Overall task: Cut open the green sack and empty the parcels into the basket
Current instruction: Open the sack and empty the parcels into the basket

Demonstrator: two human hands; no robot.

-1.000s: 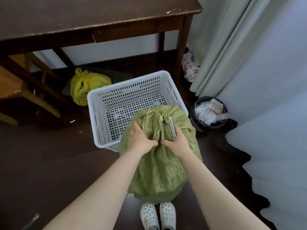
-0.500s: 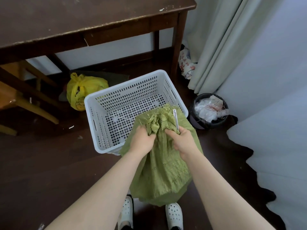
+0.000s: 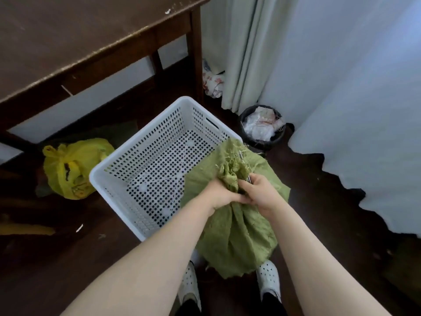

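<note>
A green woven sack [image 3: 237,238] stands on the floor between my feet, its frayed, bunched top leaning over the near right corner of the white perforated basket [image 3: 141,160]. My left hand [image 3: 219,195] grips the gathered neck of the sack. My right hand [image 3: 262,192] grips the neck from the right and also holds a thin metal blade [image 3: 245,165] that points up along the frayed top. The basket holds nothing that I can see. The parcels are hidden inside the sack.
A dark wooden table [image 3: 79,37] stands behind the basket. A yellow plastic bag [image 3: 70,167] lies on the floor to the left. A black bin [image 3: 262,128] full of rubbish sits at the right by a pale curtain [image 3: 241,51]. A white sheet [image 3: 364,133] covers the right side.
The sack's top has been gathered tighter and leans further over the basket's corner. My hands have closed in together on the neck, and the view has swung to the right.
</note>
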